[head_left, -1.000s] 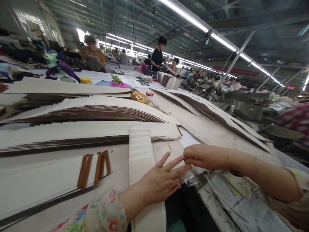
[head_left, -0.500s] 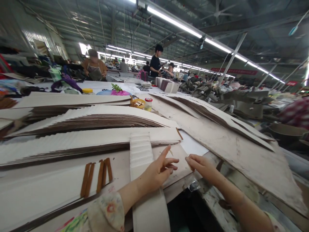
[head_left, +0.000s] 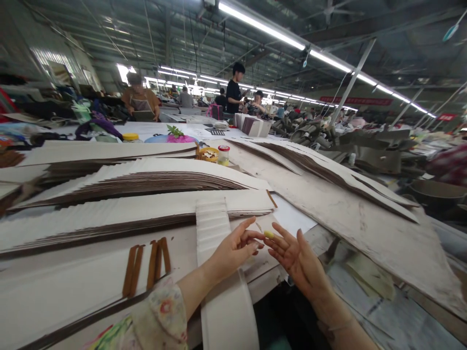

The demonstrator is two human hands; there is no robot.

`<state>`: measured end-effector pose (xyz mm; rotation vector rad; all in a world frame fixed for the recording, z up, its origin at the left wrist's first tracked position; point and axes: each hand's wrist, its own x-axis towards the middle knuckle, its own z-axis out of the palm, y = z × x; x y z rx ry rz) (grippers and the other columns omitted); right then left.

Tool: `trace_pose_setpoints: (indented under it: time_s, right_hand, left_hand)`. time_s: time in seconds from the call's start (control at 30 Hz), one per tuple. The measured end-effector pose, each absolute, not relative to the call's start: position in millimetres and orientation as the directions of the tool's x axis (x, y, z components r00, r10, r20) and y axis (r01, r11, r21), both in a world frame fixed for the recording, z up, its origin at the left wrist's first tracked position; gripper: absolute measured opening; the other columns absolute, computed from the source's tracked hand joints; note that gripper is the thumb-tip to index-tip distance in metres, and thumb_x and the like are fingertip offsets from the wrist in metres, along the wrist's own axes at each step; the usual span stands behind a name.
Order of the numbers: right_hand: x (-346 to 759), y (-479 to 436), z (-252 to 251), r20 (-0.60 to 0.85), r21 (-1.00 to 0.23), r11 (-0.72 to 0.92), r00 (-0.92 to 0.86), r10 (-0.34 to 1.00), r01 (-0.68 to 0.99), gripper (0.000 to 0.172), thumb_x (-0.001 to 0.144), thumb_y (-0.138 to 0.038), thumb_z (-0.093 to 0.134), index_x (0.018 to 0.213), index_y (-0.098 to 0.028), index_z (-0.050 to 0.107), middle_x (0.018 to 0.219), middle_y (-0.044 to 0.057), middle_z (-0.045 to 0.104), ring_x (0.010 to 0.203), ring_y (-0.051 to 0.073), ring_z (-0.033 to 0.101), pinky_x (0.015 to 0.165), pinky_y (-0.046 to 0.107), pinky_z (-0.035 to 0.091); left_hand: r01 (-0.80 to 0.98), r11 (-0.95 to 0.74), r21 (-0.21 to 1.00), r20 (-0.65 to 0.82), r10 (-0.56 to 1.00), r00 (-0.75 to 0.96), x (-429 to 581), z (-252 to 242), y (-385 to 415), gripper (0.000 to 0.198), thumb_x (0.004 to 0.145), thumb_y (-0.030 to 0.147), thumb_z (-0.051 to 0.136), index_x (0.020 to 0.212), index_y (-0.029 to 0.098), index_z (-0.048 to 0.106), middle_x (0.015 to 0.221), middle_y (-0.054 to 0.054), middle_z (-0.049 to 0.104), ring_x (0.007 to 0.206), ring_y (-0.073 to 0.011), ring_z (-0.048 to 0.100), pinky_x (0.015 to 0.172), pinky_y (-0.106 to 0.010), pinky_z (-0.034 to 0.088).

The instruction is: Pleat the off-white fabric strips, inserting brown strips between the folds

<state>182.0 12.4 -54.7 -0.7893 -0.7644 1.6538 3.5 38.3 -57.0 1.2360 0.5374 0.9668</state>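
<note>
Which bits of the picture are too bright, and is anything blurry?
In the head view, the nearest ceiling light glares white, and so does a bright patch at the back left; in the same view, the red checked cloth at the right edge looks smeared, while the left hand and right hand look fairly clear.

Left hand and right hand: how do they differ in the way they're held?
The right hand shows its palm, while the left hand has its palm turned away. The right hand's fingers are fairly spread; several of the left hand's are curled. The left hand reaches across a long white strip; the right hand doesn't. Both hands have fingertips close to a small yellow piece.
</note>
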Motion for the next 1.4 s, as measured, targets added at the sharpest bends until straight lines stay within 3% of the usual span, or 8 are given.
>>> trace_pose_setpoints:
  time_s: [0.3, 0.5, 0.6, 0.7, 0.8, 0.93, 1.23, 1.4]
  right_hand:
    - [180.6, 5.6, -49.1, -0.152, -0.727, -0.242, -0.193, 0.969, -0.643, 0.055, 0.086, -0.057, 0.028, 0.116, -0.018, 0.053, 0.109, 0.012, 0.061, 0.102, 0.019, 0.055, 0.083, 0.029, 0.042]
    - [178.5, 3.9, -53.6, -0.152, -0.782, -0.227, -0.175, 0.973, -0.581, 0.057, 0.082, -0.061, 0.031, 0.114, -0.021, 0.054, 0.108, 0.009, 0.061, 0.104, 0.02, 0.053, 0.084, 0.031, 0.042]
    - [176.6, 1.8, -60.3, -0.101, -0.894, -0.105, -0.033, 0.994, -0.436, 0.051, 0.079, -0.061, 0.04, 0.109, -0.023, 0.058, 0.1, 0.008, 0.063, 0.096, 0.021, 0.057, 0.079, 0.032, 0.045]
    - [172.3, -0.2, -63.0, 0.085, -0.993, 0.094, 0.123, 0.989, -0.069, 0.036, 0.075, -0.051, 0.055, 0.095, -0.022, 0.063, 0.085, 0.004, 0.064, 0.078, 0.017, 0.058, 0.071, 0.028, 0.045]
    - [162.4, 2.2, -55.7, 0.257, -0.939, 0.245, 0.018, 0.966, 0.244, 0.027, 0.075, -0.044, 0.058, 0.084, -0.02, 0.064, 0.075, 0.001, 0.06, 0.068, 0.014, 0.054, 0.065, 0.025, 0.044]
    - [142.4, 14.2, -41.7, 0.251, -0.92, 0.254, -0.049, 0.967, 0.297, 0.03, 0.077, -0.047, 0.051, 0.074, -0.018, 0.059, 0.058, -0.002, 0.05, 0.054, 0.011, 0.046, 0.051, 0.022, 0.039]
    - [133.7, 21.7, -48.9, 0.24, -0.932, 0.254, -0.083, 0.967, 0.26, 0.03, 0.078, -0.046, 0.049, 0.065, -0.019, 0.052, 0.052, -0.003, 0.047, 0.051, 0.012, 0.047, 0.05, 0.023, 0.039]
    - [138.2, -4.1, -63.6, 0.332, -0.84, 0.371, -0.167, 0.928, 0.396, 0.021, 0.083, -0.033, 0.045, 0.073, -0.019, 0.057, 0.063, 0.001, 0.055, 0.06, 0.014, 0.052, 0.055, 0.024, 0.044]
  left_hand:
    - [-0.342, 0.098, 0.934, 0.095, 0.858, 0.505, -0.3, -52.3, 39.8, 0.046, 0.072, 0.029, 0.064, 0.114, 0.018, 0.049, 0.097, -0.008, 0.059, 0.08, -0.0154, 0.057, 0.071, -0.028, 0.042]
    - [-0.446, 0.24, 0.862, 0.046, 0.84, 0.541, -6.1, -52.5, 42.3, 0.049, 0.073, 0.026, 0.065, 0.117, 0.018, 0.047, 0.109, -0.011, 0.058, 0.09, -0.0177, 0.057, 0.08, -0.031, 0.041]
    - [-0.476, 0.288, 0.831, 0.026, 0.834, 0.551, -7.0, -54.0, 44.4, 0.048, 0.075, 0.032, 0.063, 0.12, 0.021, 0.047, 0.115, -0.01, 0.056, 0.096, -0.0196, 0.055, 0.082, -0.031, 0.04]
    - [-0.51, 0.344, 0.789, 0.026, 0.81, 0.586, -7.9, -54.1, 46.9, 0.047, 0.083, 0.052, 0.043, 0.119, 0.022, 0.05, 0.126, -0.009, 0.048, 0.113, -0.023, 0.044, 0.087, -0.034, 0.037]
    - [-0.535, 0.378, 0.755, 0.065, 0.769, 0.635, -9.3, -52.2, 47.7, 0.061, 0.084, 0.061, 0.023, 0.116, 0.02, 0.055, 0.132, -0.006, 0.042, 0.125, -0.0243, 0.029, 0.095, -0.036, 0.03]
    - [-0.539, 0.384, 0.75, 0.093, 0.745, 0.66, -9.8, -49.1, 44.7, 0.068, 0.084, 0.063, 0.016, 0.118, 0.018, 0.053, 0.127, -0.007, 0.048, 0.124, -0.0244, 0.028, 0.099, -0.038, 0.023]
    - [-0.416, 0.196, 0.888, 0.16, 0.716, 0.679, -4.2, -56.0, 40.0, 0.068, 0.083, 0.064, 0.018, 0.129, 0.019, 0.04, 0.12, -0.009, 0.049, 0.108, -0.0243, 0.042, 0.094, -0.044, 0.027]
    - [-0.108, -0.315, 0.943, 0.319, 0.763, 0.562, -6.1, -49.1, 27.4, 0.048, 0.087, 0.049, 0.032, 0.117, 0.017, 0.053, 0.119, -0.01, 0.052, 0.11, -0.0224, 0.044, 0.098, -0.036, 0.029]
